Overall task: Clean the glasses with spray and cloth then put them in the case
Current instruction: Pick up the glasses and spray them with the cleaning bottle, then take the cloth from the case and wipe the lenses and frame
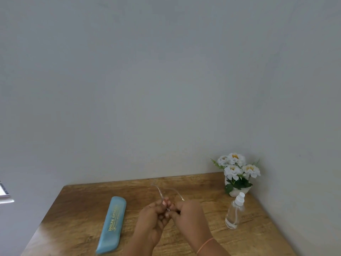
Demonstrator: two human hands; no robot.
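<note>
Both my hands meet over the middle of the wooden table (203, 183) and hold thin, clear-framed glasses (160, 193). Their temple arms stick up and away from me. My left hand (151, 218) pinches the frame from the left, and my right hand (188, 217) pinches it from the right. The lenses are mostly hidden behind my fingers. A light blue glasses case (112, 224) with gold lettering lies flat to the left of my hands. A clear spray bottle (235, 211) with a white nozzle stands to the right. No cloth shows in view.
A small white pot of white flowers (237, 174) stands at the table's back right corner, just behind the spray bottle. A plain grey wall runs along the table's far edge and right side. The table's left edge drops off beyond the case.
</note>
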